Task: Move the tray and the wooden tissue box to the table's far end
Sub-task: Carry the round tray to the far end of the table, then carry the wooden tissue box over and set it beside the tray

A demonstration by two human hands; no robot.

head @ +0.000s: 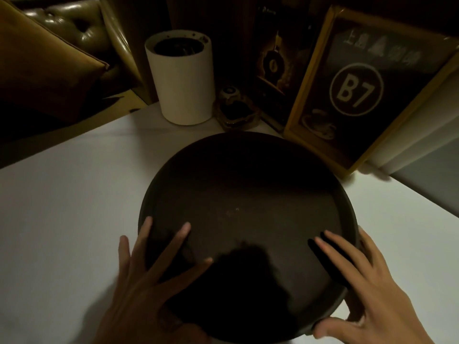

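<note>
The big round dark brown tray (pixel 248 194) lies on the white table (pixel 62 207), just this side of the white round tub (pixel 183 78). My left hand (pixel 149 274) and right hand (pixel 367 289) rest flat on its near edge, fingers wide, gripping nothing, so I think I can push it toward the tub. I cannot find the wooden tissue box.

Round dark rimmed tray (pixel 248 182) on white table (pixel 62 207); wood-framed B7 box (pixel 357 88) upright just beyond
</note>
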